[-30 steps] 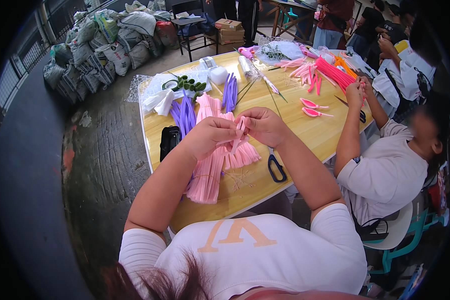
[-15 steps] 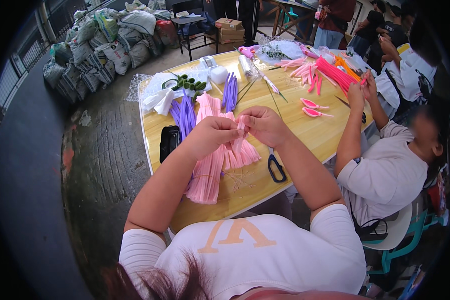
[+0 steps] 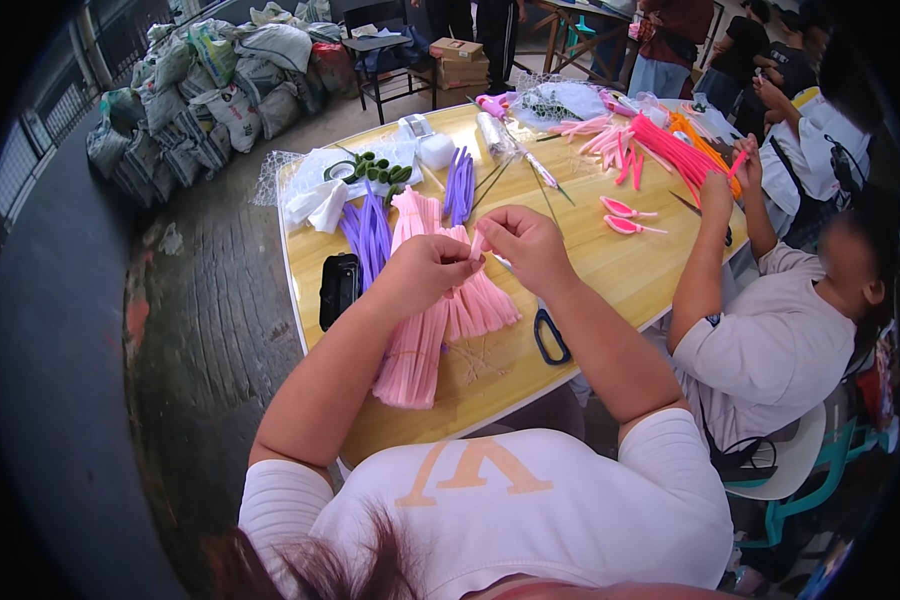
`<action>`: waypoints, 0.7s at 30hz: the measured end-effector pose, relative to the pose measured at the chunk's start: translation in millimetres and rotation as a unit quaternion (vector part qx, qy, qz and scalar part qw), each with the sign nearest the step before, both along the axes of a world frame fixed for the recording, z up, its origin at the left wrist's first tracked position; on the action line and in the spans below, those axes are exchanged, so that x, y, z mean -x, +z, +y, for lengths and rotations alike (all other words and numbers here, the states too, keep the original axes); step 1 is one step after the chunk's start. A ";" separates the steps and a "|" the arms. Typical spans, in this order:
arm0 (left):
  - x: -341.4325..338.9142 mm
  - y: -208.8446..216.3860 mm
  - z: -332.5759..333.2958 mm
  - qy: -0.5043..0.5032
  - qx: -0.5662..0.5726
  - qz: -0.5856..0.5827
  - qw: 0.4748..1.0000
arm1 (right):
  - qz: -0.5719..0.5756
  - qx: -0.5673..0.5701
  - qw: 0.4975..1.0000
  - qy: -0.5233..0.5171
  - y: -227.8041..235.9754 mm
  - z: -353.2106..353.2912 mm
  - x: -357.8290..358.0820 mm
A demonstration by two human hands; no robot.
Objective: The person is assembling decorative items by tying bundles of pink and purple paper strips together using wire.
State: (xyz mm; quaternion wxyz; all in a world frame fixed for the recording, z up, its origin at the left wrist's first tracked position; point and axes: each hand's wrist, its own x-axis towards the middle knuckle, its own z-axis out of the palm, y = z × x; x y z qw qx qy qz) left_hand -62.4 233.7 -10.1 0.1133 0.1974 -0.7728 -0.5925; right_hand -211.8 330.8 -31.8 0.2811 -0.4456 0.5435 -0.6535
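Note:
A short light pink pipe cleaner [image 3: 477, 244] is pinched between my two hands over the table. My left hand [image 3: 422, 275] has thumb and forefinger closed at its lower part. My right hand [image 3: 530, 247] pinches its upper end, fingers curled. Below them lie bundles of light pink pipe cleaners [image 3: 410, 350], spread across the wooden table [image 3: 610, 275]. Purple pipe cleaners [image 3: 368, 235] rest beyond my left hand, with another purple bunch [image 3: 460, 187] farther back. Dark-handled scissors [image 3: 551, 337] lie by my right forearm.
A black open case [image 3: 340, 290] sits at the left table edge. Green fuzzy pieces [image 3: 375, 165], hot pink pipe cleaners [image 3: 670, 150] and two pink petal shapes [image 3: 625, 215] lie farther out. A co-worker [image 3: 770, 330] sits close at right, holding a pink piece.
My right hand has shifted slightly left and down, and less of the pink pipe cleaner shows between my fingers. The co-worker's hands have moved apart, showing a bright pink piece.

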 end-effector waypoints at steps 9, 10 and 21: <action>-5.4 5.6 -1.1 -0.045 -0.122 0.011 0.991 | -0.154 -0.023 0.964 0.214 11.9 6.9 9.6; -6.1 8.7 -0.3 -0.045 -0.146 0.016 0.988 | -0.173 -0.011 0.957 0.233 9.3 6.6 10.8; -4.1 6.8 3.2 -0.054 -0.169 0.031 0.984 | -0.231 0.038 0.932 0.278 0.4 4.5 16.7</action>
